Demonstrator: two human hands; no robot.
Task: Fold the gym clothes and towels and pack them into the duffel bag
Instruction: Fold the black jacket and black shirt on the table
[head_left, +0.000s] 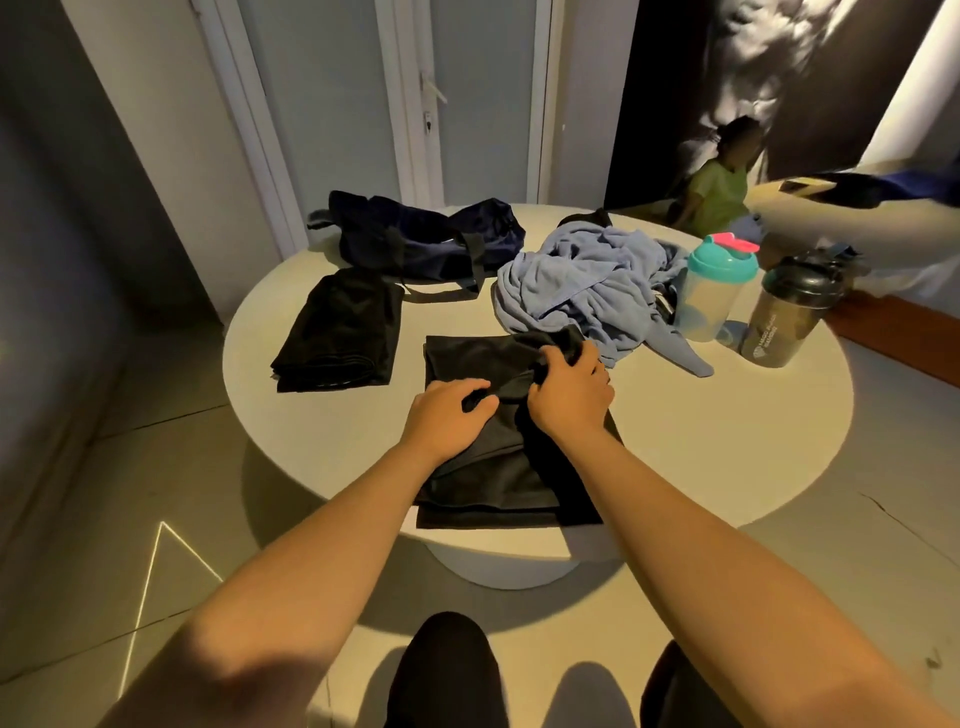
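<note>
A black garment (493, 467) lies spread at the near middle of the round white table (727, 441). My left hand (449, 413) and my right hand (569, 392) both grip a bunched fold of it near its centre. To the left lies a folded black garment (337, 332). Behind that sits the dark navy duffel bag (421, 236), its strap trailing toward me. A crumpled light blue towel (592, 291) is heaped at the back right, touching the black garment's far corner.
Two shaker bottles stand at the table's right: a clear one with a teal lid (714, 291) and a dark one (792, 312). A person in a green shirt (719, 192) sits beyond the table. White doors are behind.
</note>
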